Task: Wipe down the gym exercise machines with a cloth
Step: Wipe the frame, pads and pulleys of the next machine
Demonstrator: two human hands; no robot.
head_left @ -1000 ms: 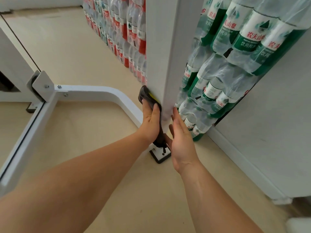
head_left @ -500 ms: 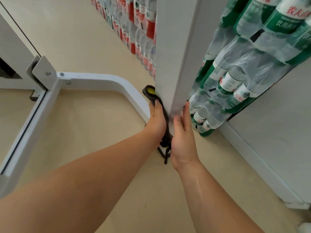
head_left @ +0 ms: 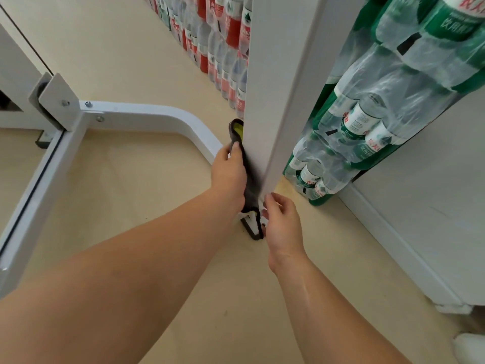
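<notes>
Cloth (head_left: 249,177), dark grey w/ a yellow-green inner face showing at its top end, was pressed flat against the left face of the white upright post (head_left: 273,95) of the gym machine, low down near the floor. Right hand (head_left: 282,222), nearest the camera, sat at the post's foot w/ fingers curled loosely inward, tips by the cloth's lower end; couldn't tell if it actually pinched the cloth. Just beyond, left hand (head_left: 228,172) lay w/ fingers together, palm holding the cloth against the post, thumb on the cloth's outer side. Black base plate (head_left: 251,229) of the post showed under the cloth's hanging end, on the beige floor (head_left: 136,195). Further left, a curved white base tube (head_left: 157,116) ran from the post to a bolted bracket (head_left: 56,101) and a straight white rail (head_left: 39,185). Right of the post, shrink-wrapped packs of green-label water bottles (head_left: 367,122) stood against a white wall (head_left: 433,179); red-label bottles (head_left: 223,48) were stacked farther back.
</notes>
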